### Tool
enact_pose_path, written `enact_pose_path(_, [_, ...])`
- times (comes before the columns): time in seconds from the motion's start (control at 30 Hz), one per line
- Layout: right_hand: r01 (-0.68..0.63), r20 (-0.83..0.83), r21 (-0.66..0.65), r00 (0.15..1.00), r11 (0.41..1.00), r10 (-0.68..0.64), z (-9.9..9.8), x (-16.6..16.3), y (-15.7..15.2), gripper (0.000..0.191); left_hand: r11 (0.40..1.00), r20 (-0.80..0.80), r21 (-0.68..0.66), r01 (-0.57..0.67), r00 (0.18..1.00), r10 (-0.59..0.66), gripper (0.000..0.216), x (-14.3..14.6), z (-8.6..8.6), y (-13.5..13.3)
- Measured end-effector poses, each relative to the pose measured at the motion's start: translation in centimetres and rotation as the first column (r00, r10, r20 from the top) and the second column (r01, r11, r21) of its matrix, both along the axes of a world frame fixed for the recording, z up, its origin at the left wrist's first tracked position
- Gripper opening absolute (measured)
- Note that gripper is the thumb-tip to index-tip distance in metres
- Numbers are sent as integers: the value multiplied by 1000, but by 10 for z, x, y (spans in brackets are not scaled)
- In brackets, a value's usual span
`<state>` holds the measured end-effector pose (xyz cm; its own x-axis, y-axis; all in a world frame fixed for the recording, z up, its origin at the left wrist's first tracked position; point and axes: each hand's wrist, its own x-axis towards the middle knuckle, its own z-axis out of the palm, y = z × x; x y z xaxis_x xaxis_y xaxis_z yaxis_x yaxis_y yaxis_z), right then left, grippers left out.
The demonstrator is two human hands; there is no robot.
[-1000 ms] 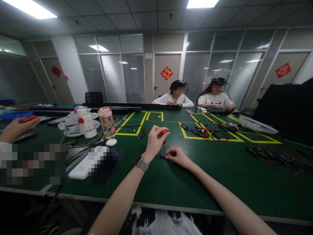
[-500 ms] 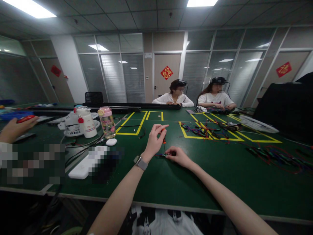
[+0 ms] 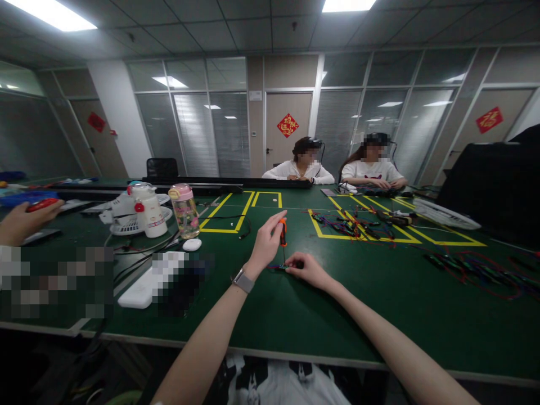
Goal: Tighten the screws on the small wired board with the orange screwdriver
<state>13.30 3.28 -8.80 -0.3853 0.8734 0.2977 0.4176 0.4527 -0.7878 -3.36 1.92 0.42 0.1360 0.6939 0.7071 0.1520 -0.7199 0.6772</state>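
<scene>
Screwdriver [image 3: 283, 232]: small, with an orange handle, upright at frame centre, its tip down on a small connector piece [image 3: 280, 266] on the green table [image 3: 295, 315].
Left hand [image 3: 266, 243]: pinches the screwdriver handle between thumb and fingers, index finger stretched upward; a watch [image 3: 243, 279] sits on its wrist.
Right hand [image 3: 307, 269]: closed on the connector piece, pressing it onto the table just right of the screwdriver tip.
Near edge: the table's front rim runs across the lower frame; the green surface between it and the hands lies bare on both sides of the forearms.
Left of the hands: a white mouse [image 3: 192, 244], a pink-lidded bottle [image 3: 184, 211], a white bottle [image 3: 147, 211] and loose black cables, near but apart from the left hand.
Right of the hands: bare table, then a tangle of coloured wires [image 3: 476, 270] toward the right edge.
Beyond: yellow tape rectangles [image 3: 236, 216] and a wire bundle [image 3: 354, 226].
Far edge: two seated people across the table.
Left edge of frame: another person's hand [image 3: 23, 220] holding a red object.
</scene>
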Motion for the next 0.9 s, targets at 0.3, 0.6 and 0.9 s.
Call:
enact_pose_path(0.3, [3,15,4,1000,1000,-3,-1,0,0,18,998,7,-57,0,1000,0,31,-6,-1,2])
enact_pose_path(0.6, [5,36,17,999,1000,-6,0,0,0,16,981,-8,-93,173,985,-175,43,-4,-3,4])
enact_pose_path(0.9, [3,41,16,999,1000,-4,1,0,-1,17,985,-53,-61,164,984,-167,39,-3,-2,1])
